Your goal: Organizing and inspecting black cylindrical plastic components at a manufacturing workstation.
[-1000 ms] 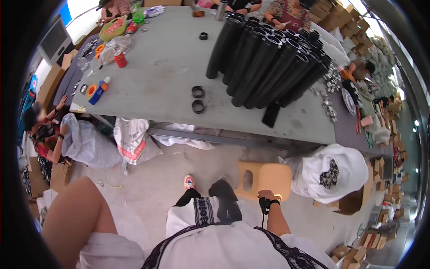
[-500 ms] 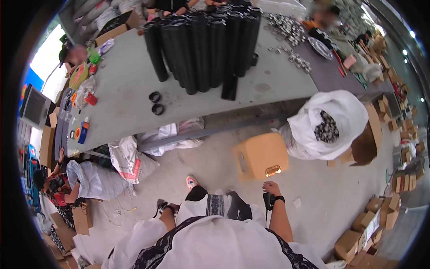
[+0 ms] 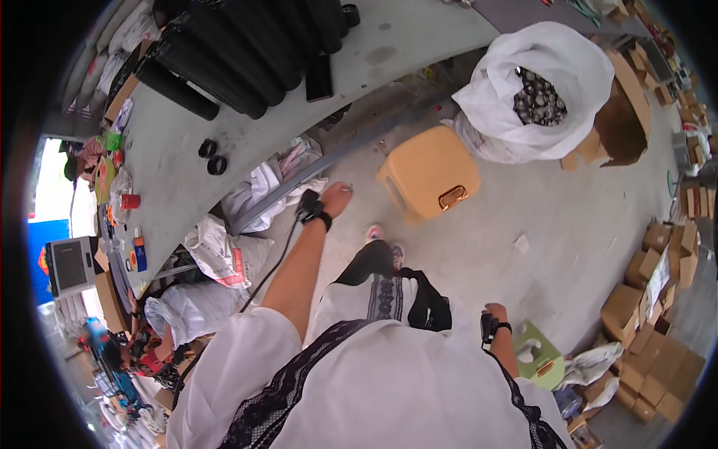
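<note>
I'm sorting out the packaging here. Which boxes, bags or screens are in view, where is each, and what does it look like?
Screen: left edge beside the table, small grey-framed monitor.
Cardboard boxes: stacked on the floor at right, brown.
White bag: floor near the yellow stool, open, dark small parts inside.
Sacks: under the table edge, white, crumpled.

right hand [image 3: 494, 311] mostly hidden (behind the hip), grip unclear.
</note>
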Demonstrator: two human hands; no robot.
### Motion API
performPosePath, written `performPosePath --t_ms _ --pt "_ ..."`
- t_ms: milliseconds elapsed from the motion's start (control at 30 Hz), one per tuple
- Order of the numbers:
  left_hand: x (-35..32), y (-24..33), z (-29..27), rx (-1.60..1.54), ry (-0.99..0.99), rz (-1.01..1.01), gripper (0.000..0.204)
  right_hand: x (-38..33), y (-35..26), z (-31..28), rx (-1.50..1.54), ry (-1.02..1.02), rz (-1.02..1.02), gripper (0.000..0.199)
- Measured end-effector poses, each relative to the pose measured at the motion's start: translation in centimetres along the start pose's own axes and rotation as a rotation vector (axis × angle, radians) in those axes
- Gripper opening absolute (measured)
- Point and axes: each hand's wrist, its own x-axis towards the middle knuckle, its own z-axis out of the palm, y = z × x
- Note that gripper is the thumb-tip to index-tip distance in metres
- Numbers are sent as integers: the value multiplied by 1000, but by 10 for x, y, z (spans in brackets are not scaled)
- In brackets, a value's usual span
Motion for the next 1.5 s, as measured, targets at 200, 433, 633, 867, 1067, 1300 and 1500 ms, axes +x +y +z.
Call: performPosePath --t_ms 200,433,633,867,1067,1300,1500 --pt "-18 19 41 73 -520 -21 26 43 -112 4 802 2 311 26" --pt "-26 -115 -19 -266 -331 -534 26 87 -126 -54 765 162 279 23" --pt "-49 -181 -51 -431 -137 -671 18 152 -80 -101 715 -7 337 23" --pt "-44 -67 95 -223 29 -684 23 282 -84 -233 488 -122 145 27" --pt "37 197 186 159 -378 -420 34 358 -90 -367 85 -191 -225 31" --pt "57 261 176 -37 40 -468 23 395 -56 -410 151 -234 -154 31" --pt "-18 191 143 50 64 -697 25 404 -2 -450 209 -284 -58 30"
